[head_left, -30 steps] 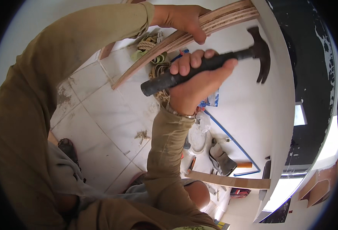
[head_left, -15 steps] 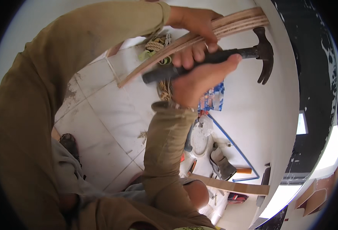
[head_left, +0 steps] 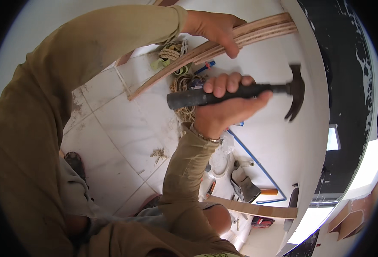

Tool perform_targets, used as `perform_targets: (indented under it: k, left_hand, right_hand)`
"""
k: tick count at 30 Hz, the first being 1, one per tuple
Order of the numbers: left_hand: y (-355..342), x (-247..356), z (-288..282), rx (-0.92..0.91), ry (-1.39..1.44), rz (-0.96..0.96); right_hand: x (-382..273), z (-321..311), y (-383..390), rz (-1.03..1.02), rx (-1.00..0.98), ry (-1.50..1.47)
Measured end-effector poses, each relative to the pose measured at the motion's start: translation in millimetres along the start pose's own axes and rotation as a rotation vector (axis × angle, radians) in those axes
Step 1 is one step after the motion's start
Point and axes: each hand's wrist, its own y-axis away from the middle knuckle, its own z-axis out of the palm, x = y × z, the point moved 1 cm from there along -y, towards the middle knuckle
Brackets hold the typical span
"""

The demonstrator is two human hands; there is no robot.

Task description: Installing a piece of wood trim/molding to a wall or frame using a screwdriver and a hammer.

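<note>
My left hand [head_left: 214, 29], at the top, is closed around a stack of thin wooden strips [head_left: 266, 28]. One strip is longer and reaches down to the left; the right ends lie close to the white surface's edge. Just below, my right hand [head_left: 229, 105] grips a claw hammer [head_left: 298, 88] by its black handle. The hammer's dark head points right, its claw turned toward me. In the picture a gap shows between hammer and strips. A bracelet or watch band circles my right wrist.
Coiled rope [head_left: 170, 54] lies behind the strips. A blue L-shaped rod [head_left: 255, 156], a round white container [head_left: 219, 165], a grey boot-like object [head_left: 244, 184] and a wooden board [head_left: 257, 209] are to the right. Small scraps [head_left: 158, 153] lie on the tiled floor.
My right hand has brought the hammer down toward me, away from the strips it overlapped before. My left hand and the strips have shifted only slightly.
</note>
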Motion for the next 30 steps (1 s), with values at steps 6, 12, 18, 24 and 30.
perform_targets:
  k: [6, 12, 18, 24, 30]
  left_hand:
    - [9.6, -9.3, -5.7, 0.052, 0.029, 0.032]
    - [8.7, 0.7, -7.7, -0.008, 0.128, -0.027]
    - [0.2, -13.1, -3.2, -0.022, 0.105, -0.011]
    - [10.0, -2.4, 15.3, 0.181, 0.24, 0.027]
    - [13.9, -1.0, 18.0, 0.163, 0.031, 0.049]
  right_hand:
    - [12.3, 15.5, -10.6, 0.144, -0.15, 0.145]
    - [14.2, 13.9, -10.5, 0.079, -0.183, 0.235]
    - [23.6, 16.8, -10.9, 0.028, -0.142, 0.266]
    - [9.4, 16.1, -9.3, 0.068, -0.161, 0.141]
    - [5.4, 17.7, -5.1, 0.211, -0.181, 0.051]
